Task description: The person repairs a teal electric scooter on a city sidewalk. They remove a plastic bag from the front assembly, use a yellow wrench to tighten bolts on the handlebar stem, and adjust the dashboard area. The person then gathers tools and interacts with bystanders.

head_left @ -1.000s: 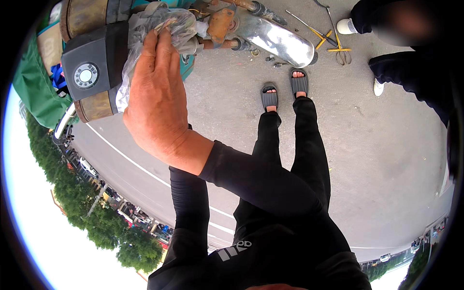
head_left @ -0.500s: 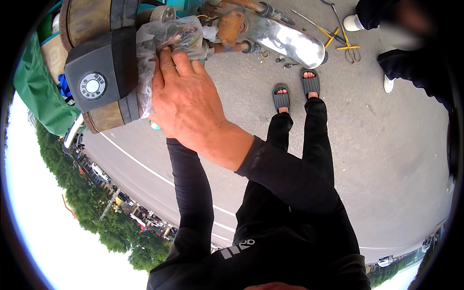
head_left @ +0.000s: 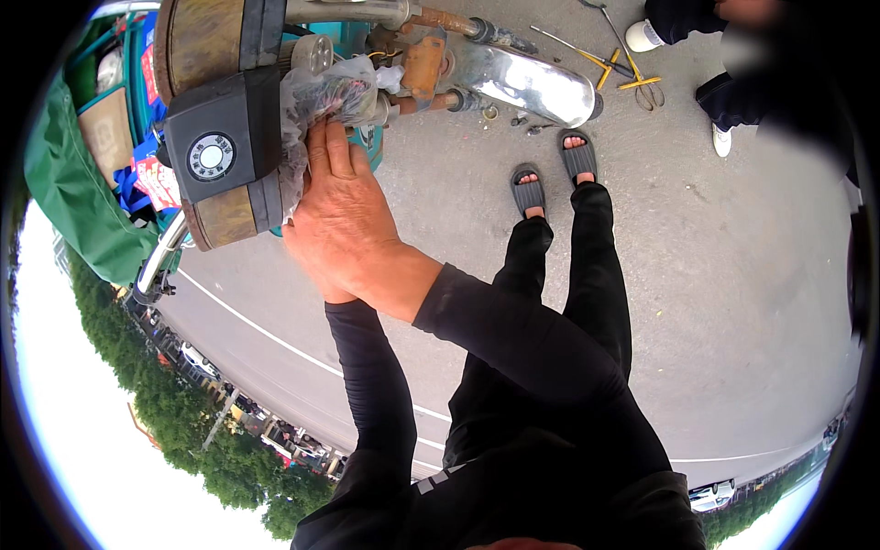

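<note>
A crumpled clear plastic bag [head_left: 335,87], with dark and reddish stuff showing inside, covers part of a vehicle's front end. My right hand [head_left: 353,211] grips the lower part of the bag, back of the hand up and fingers pressed together. Its thumb is hidden. Underneath lies my left hand [head_left: 314,266], mostly covered by the right, so its fingers do not show. Left of the bag sits a black box [head_left: 247,119] with a round white dial [head_left: 212,156], between brown, worn cylindrical parts [head_left: 227,218].
Rusty fork tubes [head_left: 431,99] and a shiny metal fender [head_left: 536,87] extend to the right. Yellow-handled tools [head_left: 612,66] and scissors [head_left: 649,96] lie on the pavement. Another person's legs [head_left: 733,99] are at the upper right. Green tarp [head_left: 78,197] hangs at the left.
The view has shifted, with the vehicle front sitting further right and the ground tools further left. My right hand stays on the bag, its fingers closer together.
</note>
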`<state>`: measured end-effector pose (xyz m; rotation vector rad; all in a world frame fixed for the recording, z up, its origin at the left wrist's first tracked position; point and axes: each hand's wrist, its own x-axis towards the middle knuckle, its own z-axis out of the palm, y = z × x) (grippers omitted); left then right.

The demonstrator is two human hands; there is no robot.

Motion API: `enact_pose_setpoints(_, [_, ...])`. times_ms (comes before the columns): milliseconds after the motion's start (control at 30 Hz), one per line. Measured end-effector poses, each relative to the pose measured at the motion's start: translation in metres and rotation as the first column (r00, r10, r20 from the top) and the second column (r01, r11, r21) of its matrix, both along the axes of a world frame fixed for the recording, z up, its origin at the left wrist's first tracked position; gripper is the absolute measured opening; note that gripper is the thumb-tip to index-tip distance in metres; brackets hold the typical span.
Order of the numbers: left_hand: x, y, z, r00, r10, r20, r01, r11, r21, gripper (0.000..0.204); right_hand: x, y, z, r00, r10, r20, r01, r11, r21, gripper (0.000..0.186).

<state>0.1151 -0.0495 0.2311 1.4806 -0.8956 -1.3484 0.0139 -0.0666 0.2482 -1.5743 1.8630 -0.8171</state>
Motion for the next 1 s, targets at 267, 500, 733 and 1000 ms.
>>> enact_pose_setpoints(267, [0.018, 0.043, -0.026, 0.985, -0.167, 0.043, 0.152, 0.957, 0.246, 0.045, 0.0, 0.008, 0.008, 0.846, 0.202, -0.494, -0.168, 0.979, 0.113, 0.046])
enact_pose_setpoints(500, [0.034, 0.192, -0.114, 0.559, -0.815, 0.15, 0.757, 0.576, 0.309, 0.047, -0.005, 0.006, 0.01, 0.835, 0.236, -0.497, -0.21, 0.972, 0.109, 0.044])
enact_pose_setpoints(733, [-0.015, 0.238, -0.062, 0.365, -0.931, -0.006, 0.751, 0.291, 0.593, 0.07, -0.023, 0.066, -0.009, 0.933, 0.15, -0.328, -0.225, 0.953, -0.204, 0.047])
enact_pose_setpoints(1000, [0.006, 0.291, -0.143, 0.433, -0.823, 0.367, 0.491, 0.557, 0.67, 0.034, -0.091, 0.21, -0.07, 0.746, 0.644, 0.171, -0.665, 0.703, 0.251, 0.024])
